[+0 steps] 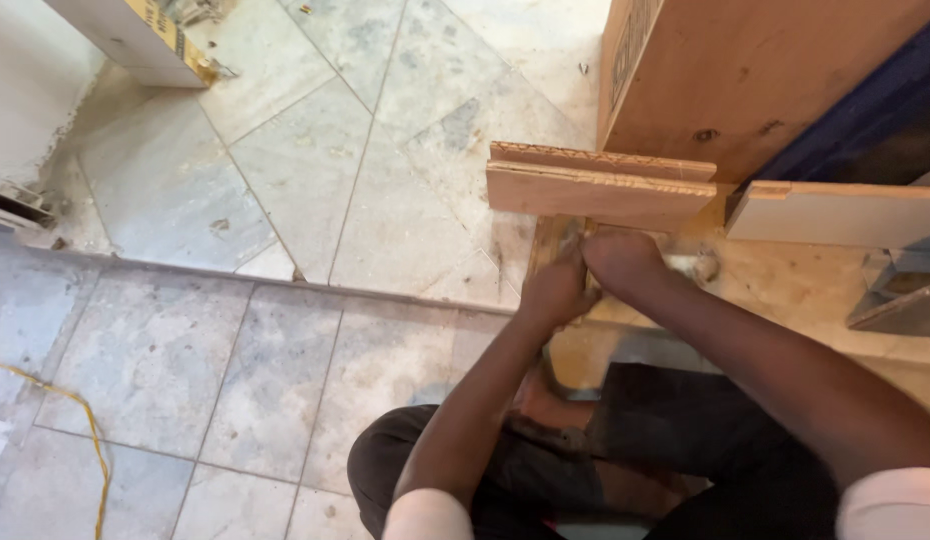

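Head view looks down on a grey tiled floor (285, 180) with a step edge crossing it. Left hand (557, 290) and right hand (625, 262) close together around a narrow wood strip (551, 240) below stacked boards (600, 188). A plywood box (745, 70) crowds the right; open floor lies left, with a yellow cord (75, 410).

Open tiled floor (285, 180) left; stacked boards (600, 186) and plywood panel (745, 70) ahead.
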